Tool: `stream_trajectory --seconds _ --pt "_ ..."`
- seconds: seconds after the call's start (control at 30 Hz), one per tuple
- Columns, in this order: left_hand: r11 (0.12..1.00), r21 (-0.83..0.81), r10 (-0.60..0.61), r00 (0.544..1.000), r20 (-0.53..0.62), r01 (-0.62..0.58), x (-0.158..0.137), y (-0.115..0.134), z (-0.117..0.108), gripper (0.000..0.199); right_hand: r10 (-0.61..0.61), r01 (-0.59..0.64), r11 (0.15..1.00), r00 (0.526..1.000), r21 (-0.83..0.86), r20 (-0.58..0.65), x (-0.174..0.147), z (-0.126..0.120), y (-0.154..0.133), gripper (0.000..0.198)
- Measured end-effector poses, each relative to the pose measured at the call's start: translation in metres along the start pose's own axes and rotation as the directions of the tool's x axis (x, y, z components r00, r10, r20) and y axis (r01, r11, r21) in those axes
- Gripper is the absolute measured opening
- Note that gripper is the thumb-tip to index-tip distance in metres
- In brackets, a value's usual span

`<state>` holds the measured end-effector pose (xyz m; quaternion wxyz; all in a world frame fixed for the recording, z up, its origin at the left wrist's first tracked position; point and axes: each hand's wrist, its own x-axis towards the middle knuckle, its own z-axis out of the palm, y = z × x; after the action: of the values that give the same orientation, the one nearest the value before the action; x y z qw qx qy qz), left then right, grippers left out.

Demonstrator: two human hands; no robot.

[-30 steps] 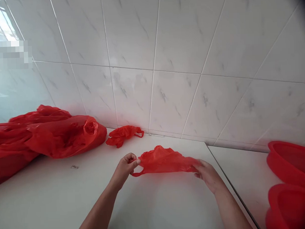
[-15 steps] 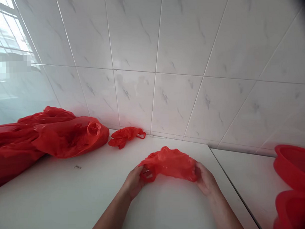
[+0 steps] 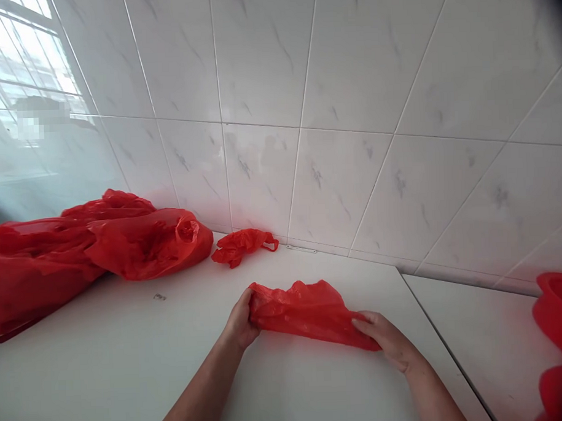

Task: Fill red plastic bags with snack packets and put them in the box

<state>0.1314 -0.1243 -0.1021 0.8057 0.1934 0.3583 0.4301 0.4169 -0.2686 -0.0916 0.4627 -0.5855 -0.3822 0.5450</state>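
Note:
A thin red plastic bag (image 3: 303, 314) is stretched sideways between my two hands, just over the white tabletop (image 3: 287, 388). My left hand (image 3: 241, 319) grips its left end, the fingers partly hidden behind the plastic. At the other end my right hand (image 3: 384, 336) is closed on the bag, thumb and fingers pinching the film. The upper edge of the bag is crumpled and uneven, while its lower edge runs fairly straight, sloping down to the right.
A small crumpled red bag (image 3: 245, 245) lies by the tiled wall (image 3: 261, 168). Big bulging red bags (image 3: 144, 246) fill the left side. At the right edge stand red tubs (image 3: 558, 311), beyond a seam in the tabletop. A small scrap (image 3: 159, 296) lies left of my hands.
The bag has gone from bunched and arched to pulled out flatter and longer. My right hand has shifted slightly right and lower. The view has turned a little to the left.

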Motion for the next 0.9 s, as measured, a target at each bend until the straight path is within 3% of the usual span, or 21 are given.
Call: stream_trajectory --seconds 0.1,0.23,0.3,0.47,0.57,0.6,0.63,0.7,0.73,0.77,0.8,0.87,0.9 --pt "0.995 0.045 -0.088 0.995 0.042 0.086 -0.003 0.006 -0.004 0.016 -0.078 0.078 0.952 0.997 0.295 -0.013 0.004 -0.008 0.006 0.033" --pt "0.972 0.118 -0.222 0.963 0.151 0.205 -0.01 0.01 -0.007 0.012 -0.016 0.093 0.722 0.993 0.685 -0.118 0.008 -0.015 0.008 0.026" --pt "0.97 0.115 -0.233 0.955 0.185 0.214 -0.013 0.008 -0.004 0.013 0.015 0.108 0.672 0.987 0.733 -0.159 0.009 -0.014 0.007 0.02" --pt "0.99 0.021 -0.142 0.966 0.217 0.141 -0.022 -0.001 0.01 0.015 0.162 -0.031 0.693 0.98 0.72 -0.113 0.006 -0.012 -0.004 0.016" --pt "0.991 -0.028 -0.122 0.968 0.217 0.131 -0.028 -0.011 0.012 0.014 0.135 0.059 0.74 0.963 0.67 -0.234 -0.007 -0.021 -0.019 0.023" --pt "0.989 -0.055 -0.123 0.97 0.211 0.138 -0.03 -0.015 0.012 0.014 0.099 0.148 0.786 0.928 0.6 -0.358 -0.013 -0.023 -0.025 0.028" --pt "0.985 -0.091 -0.126 0.972 0.197 0.146 -0.032 -0.019 0.011 0.013 0.044 0.246 0.847 0.851 0.472 -0.523 -0.02 -0.022 -0.031 0.033" --pt "0.973 -0.171 -0.13 0.982 0.139 0.153 -0.034 -0.028 0.009 0.011 -0.163 0.343 0.937 0.585 0.06 -0.795 -0.034 -0.011 -0.042 0.037" --pt "0.968 -0.203 -0.131 0.986 0.102 0.15 -0.034 -0.032 0.009 0.01 -0.299 0.334 0.931 0.467 -0.147 -0.832 -0.039 0.0 -0.045 0.033" --pt "0.964 -0.222 -0.132 0.989 0.069 0.144 -0.034 -0.036 0.008 0.01 -0.431 0.319 0.894 0.422 -0.314 -0.797 -0.042 0.013 -0.047 0.029" --pt "0.964 -0.225 -0.131 0.99 0.044 0.138 -0.034 -0.039 0.009 0.01 -0.538 0.318 0.842 0.461 -0.435 -0.705 -0.042 0.027 -0.047 0.025" --pt "0.967 -0.217 -0.129 0.991 0.027 0.132 -0.035 -0.042 0.01 0.013 -0.645 0.374 0.725 0.663 -0.579 -0.38 -0.034 0.057 -0.043 0.021" --pt "0.972 -0.195 -0.127 0.991 0.038 0.132 -0.036 -0.042 0.011 0.015 -0.649 0.399 0.653 0.733 -0.644 -0.203 -0.026 0.07 -0.04 0.02"
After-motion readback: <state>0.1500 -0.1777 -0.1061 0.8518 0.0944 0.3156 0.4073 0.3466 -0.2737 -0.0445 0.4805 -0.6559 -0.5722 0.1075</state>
